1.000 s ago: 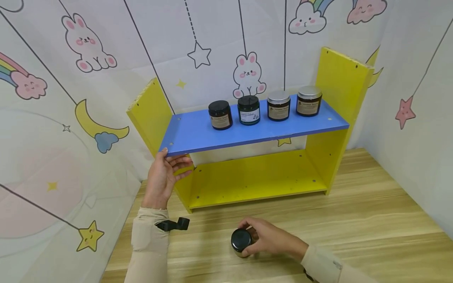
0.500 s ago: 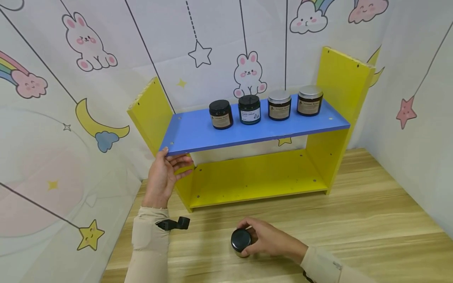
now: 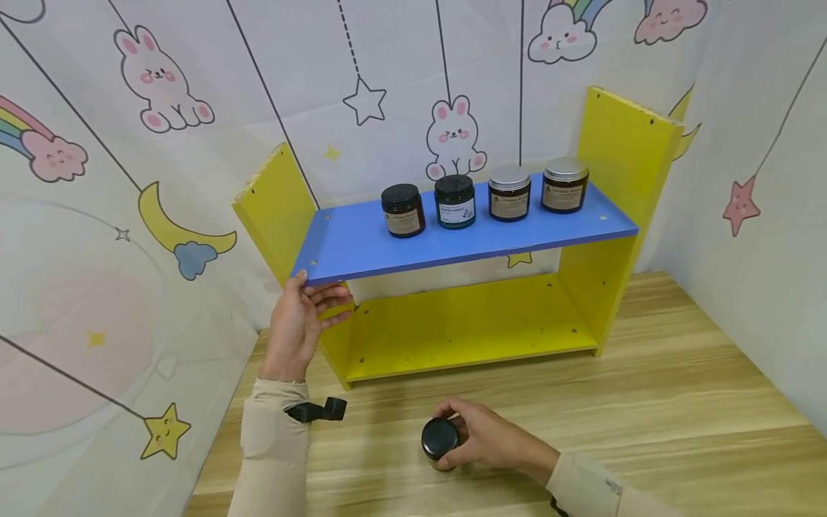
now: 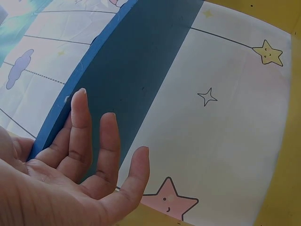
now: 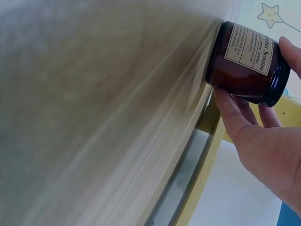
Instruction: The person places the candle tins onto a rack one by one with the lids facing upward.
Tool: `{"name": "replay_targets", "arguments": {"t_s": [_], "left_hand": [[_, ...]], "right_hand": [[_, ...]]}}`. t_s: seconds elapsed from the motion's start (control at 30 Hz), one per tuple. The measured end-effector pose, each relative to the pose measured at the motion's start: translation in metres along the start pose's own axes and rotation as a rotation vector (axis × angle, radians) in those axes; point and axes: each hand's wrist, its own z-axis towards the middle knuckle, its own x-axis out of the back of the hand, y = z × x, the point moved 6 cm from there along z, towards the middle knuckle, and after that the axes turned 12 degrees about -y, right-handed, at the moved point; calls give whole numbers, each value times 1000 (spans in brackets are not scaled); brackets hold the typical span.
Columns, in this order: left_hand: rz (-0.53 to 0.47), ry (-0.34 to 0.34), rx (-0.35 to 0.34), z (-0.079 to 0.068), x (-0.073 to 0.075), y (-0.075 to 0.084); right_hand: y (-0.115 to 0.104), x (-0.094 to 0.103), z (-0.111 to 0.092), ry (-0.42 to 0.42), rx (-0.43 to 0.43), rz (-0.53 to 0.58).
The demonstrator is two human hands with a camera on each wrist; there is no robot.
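Observation:
In the head view my right hand [image 3: 494, 436] holds a dark scented candle jar [image 3: 439, 439] with a black lid, upright on the wooden table in front of the shelf. The right wrist view shows the brown glass candle jar [image 5: 240, 77] between thumb and fingers, its pale label facing the camera. My left hand [image 3: 296, 329] pinches the front left corner of the blue shelf board [image 3: 349, 240], thumb on top. Beneath the board, in the left wrist view, the other fingers [image 4: 109, 141] spread loosely. Several candle jars stand in a row on the blue board, including a green-labelled jar [image 3: 455, 202].
Yellow side panels [image 3: 627, 154] rise at both ends of the shelf unit. Its yellow bottom board [image 3: 452, 330] sits low over the wooden table [image 3: 678, 402]. A cartoon-printed sheet [image 3: 388, 43] hangs behind and at both sides.

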Motion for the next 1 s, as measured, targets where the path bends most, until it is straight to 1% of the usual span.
{"name": "replay_targets", "arguments": {"t_s": [0.2, 0.37, 0.63, 0.8, 0.93, 1.0], "left_hand": [[7, -1, -1, 0, 0, 0], [8, -4, -2, 0, -1, 1], [10, -5, 1, 0, -1, 1], [10, -6, 3, 0, -1, 1], [7, -6, 3, 0, 0, 0], [7, -5, 4, 0, 0, 0]], "right_hand": [[0, 2, -2, -23, 5, 43], [-1, 4, -3, -25, 4, 45], [-5, 11, -3, 0, -17, -12], [-11, 17, -3, 16, -32, -32], [-15, 21, -3, 14, -23, -57], [-19, 23, -2, 12, -5, -72]]}}
